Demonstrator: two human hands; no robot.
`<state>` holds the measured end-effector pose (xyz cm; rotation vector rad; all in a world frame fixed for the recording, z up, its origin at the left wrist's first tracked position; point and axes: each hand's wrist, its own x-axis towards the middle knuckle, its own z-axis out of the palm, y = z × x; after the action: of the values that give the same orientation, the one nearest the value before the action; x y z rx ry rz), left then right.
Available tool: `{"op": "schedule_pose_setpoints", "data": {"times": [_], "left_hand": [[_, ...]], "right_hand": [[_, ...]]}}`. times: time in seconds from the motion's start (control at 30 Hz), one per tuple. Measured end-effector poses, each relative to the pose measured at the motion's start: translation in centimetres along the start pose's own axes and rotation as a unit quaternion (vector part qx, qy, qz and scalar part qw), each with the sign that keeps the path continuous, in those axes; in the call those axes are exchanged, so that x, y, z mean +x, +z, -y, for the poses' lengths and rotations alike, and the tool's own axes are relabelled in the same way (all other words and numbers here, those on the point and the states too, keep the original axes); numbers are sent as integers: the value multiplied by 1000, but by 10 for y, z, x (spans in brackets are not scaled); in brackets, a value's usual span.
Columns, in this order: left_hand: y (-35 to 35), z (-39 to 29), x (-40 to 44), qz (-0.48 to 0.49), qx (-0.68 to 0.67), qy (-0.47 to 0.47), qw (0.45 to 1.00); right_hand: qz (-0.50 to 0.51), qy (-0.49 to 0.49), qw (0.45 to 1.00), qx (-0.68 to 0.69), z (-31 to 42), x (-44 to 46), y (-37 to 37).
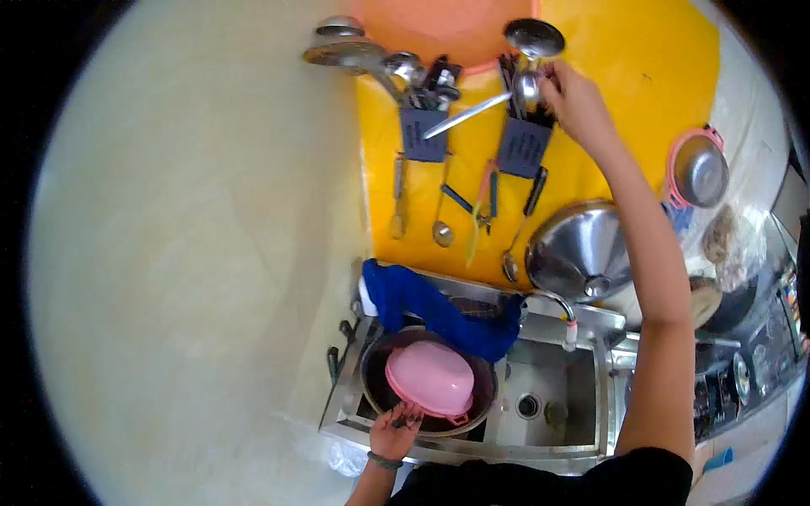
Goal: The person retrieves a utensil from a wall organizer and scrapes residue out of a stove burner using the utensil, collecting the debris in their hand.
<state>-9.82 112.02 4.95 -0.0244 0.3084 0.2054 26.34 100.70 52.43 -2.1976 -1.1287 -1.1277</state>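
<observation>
My right hand (575,99) is at the top of a dark utensil holder (525,145) on the wall. Its fingers are closed on a metal spoon (527,88), and a silver handle juts out to the lower left. A dark-bowled ladle (535,38) stands just above these fingers. Over the sink, my left hand (395,432) has its fingers loosely apart at the rim of an upturned pink basin (432,378). That basin lies in a large round pot (371,371). Whether the left fingertips press on the rim is hard to see.
Another holder (423,135) carries ladles and skimmers. Several utensils hang or lie on the yellow surface (641,101) beside a metal lid (582,249). A blue cloth (443,312) drapes over the sink edge near the tap (567,312). A stove (751,337) is at right.
</observation>
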Motion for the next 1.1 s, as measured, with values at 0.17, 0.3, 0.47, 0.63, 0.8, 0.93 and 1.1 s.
{"op": "schedule_pose_setpoints", "data": {"times": [0.17, 0.3, 0.47, 0.63, 0.8, 0.93, 1.1], "left_hand": [[9, 39, 14, 5, 55, -73, 996], [24, 94, 7, -30, 60, -178, 982], [16, 215, -15, 26, 158, -333, 929], [-20, 381, -75, -28, 122, -488, 864], [-54, 535, -141, -67, 97, -582, 805], [-34, 648, -181, -55, 145, -654, 741], [-32, 760, -194, -57, 194, -677, 707]], "right_hand": [[269, 334, 808, 405, -42, -174, -29], [235, 449, 687, 521, -54, -334, -102], [35, 611, 671, 419, -58, -505, -281], [-160, 721, 608, 292, -49, -670, -474], [-245, 765, 560, 206, -44, -836, -610], [-324, 754, 546, 168, -45, -919, -682], [-285, 773, 545, 156, -94, -984, -727]]}}
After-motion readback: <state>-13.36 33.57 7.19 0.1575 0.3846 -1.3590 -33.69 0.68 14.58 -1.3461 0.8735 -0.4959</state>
